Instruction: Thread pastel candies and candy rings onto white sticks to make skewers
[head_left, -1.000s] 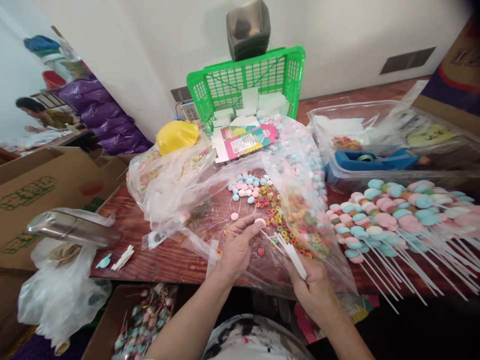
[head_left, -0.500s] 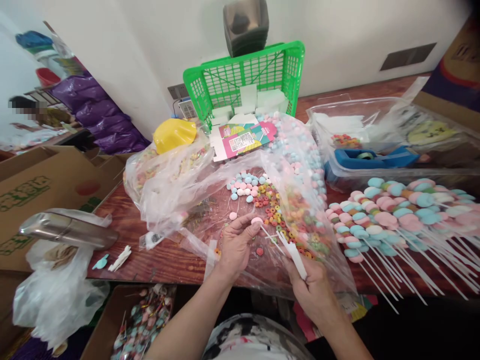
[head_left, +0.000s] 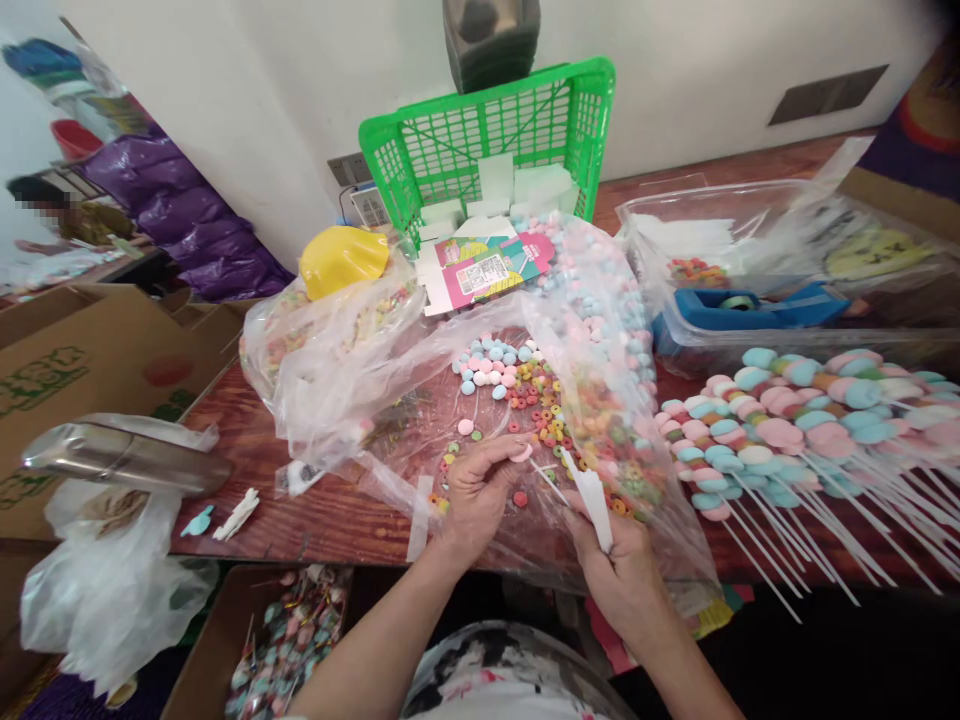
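Note:
A pink marshmallow [head_left: 523,454] is pinched between the thumb and fingers of my left hand [head_left: 478,492]. My right hand [head_left: 619,560] grips a bundle of white sticks [head_left: 592,505]. One single stick [head_left: 550,482] slants from its fingertips, its tip at the marshmallow; whether it has gone in, I cannot tell. Beyond my hands, loose pink, blue and white marshmallows [head_left: 487,368] lie on clear plastic sheeting [head_left: 420,440]. Beside them are coloured ring-shaped pieces [head_left: 541,402]. Many skewered marshmallows on sticks [head_left: 787,425] are piled to the right.
A green basket [head_left: 487,120] stands behind a printed card box [head_left: 484,275]. A blue tape dispenser [head_left: 757,308] rests at a clear bin [head_left: 810,345]. At left are a steel flask [head_left: 127,455] and cardboard box [head_left: 97,350]. Another person [head_left: 75,215] is far left.
My left hand has turned the pink marshmallow, so it now lies more tilted toward the stick. The white bundle in my right hand looks more tightly gathered. The view has shifted slightly.

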